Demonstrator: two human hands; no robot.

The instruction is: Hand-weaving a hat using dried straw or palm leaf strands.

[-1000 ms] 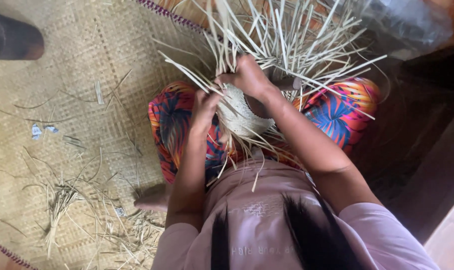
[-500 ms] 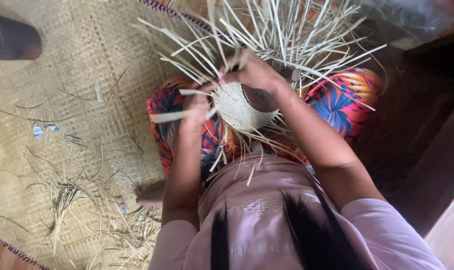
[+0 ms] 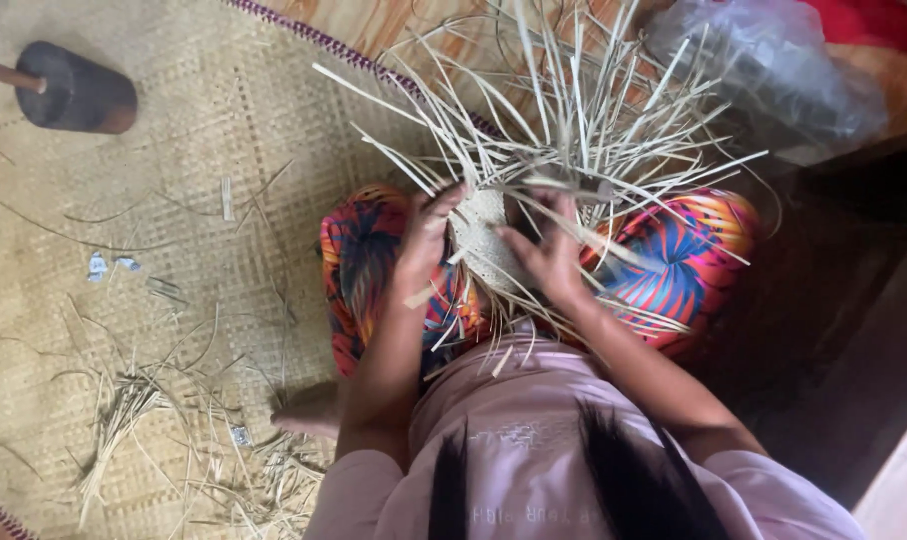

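Woven straw mat (image 3: 123, 300) lay underneath, half-made basket (image 3: 488, 240) sat on lap, left hand (image 3: 425, 235) pinched its edge, right hand (image 3: 548, 255) pressed its side, fingertips hidden by pale strips (image 3: 573, 120), plastic bag (image 3: 763, 70) cut off.

woven straw mat (image 3: 173, 130), wooden floor (image 3: 393, 25)

Half-woven basket (image 3: 485, 240) on the lap, between left hand (image 3: 425, 235) and right hand (image 3: 548, 255); loose strips (image 3: 573, 110) fan beyond it. Mallet (image 3: 68, 92) far left on mat (image 3: 123, 250); scraps (image 3: 163, 440) near left; plastic bag (image 3: 763, 70) far right.
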